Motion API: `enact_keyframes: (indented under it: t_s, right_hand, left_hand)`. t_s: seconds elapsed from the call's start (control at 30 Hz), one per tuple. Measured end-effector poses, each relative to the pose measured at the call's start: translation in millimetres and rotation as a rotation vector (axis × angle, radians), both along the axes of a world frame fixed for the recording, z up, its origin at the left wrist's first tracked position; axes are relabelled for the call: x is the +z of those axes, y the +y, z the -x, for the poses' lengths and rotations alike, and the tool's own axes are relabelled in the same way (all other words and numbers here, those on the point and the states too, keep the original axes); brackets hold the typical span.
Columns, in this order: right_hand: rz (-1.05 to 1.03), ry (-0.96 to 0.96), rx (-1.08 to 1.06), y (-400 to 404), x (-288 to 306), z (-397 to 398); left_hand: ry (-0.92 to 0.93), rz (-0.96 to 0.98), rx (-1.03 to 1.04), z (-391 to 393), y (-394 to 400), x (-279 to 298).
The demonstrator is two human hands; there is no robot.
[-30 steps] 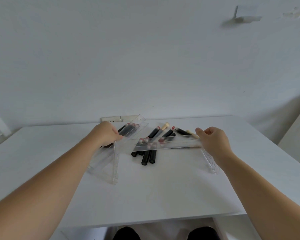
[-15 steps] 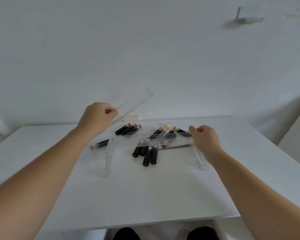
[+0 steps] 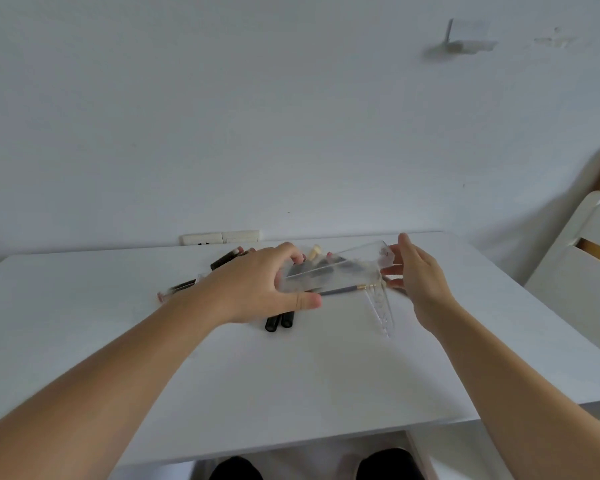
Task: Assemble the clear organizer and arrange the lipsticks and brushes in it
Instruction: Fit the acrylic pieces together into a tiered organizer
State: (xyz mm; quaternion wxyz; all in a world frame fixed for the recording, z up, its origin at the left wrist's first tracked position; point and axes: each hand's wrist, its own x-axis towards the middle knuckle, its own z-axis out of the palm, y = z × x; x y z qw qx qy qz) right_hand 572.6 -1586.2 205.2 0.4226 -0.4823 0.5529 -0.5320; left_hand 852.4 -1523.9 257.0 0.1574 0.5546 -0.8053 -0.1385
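1. Head view: the left hand [image 3: 257,285] grips the left end of a clear organizer panel [image 3: 333,275], thumb beneath its near edge.
2. The right hand [image 3: 418,275] has straight fingers touching the panel's right end.
3. The panel is held above the lipsticks [image 3: 279,320] and a brush [image 3: 340,290] at the middle of the white table [image 3: 291,382].
4. A clear side piece [image 3: 381,311] stands just right of them.

Organizer [image 3: 329,277] clear – lipsticks [image 3: 279,320] black – table [image 3: 291,375] white.
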Motion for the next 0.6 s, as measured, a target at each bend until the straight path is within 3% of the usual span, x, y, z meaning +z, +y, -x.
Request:
enact_keyframes:
  t_s: [0.6]
  right_hand:
    - [0.119, 0.108, 0.147, 20.1, -22.9, -5.4]
  left_hand:
    - [-0.089, 0.551, -0.075, -0.6, -10.0, -42.0]
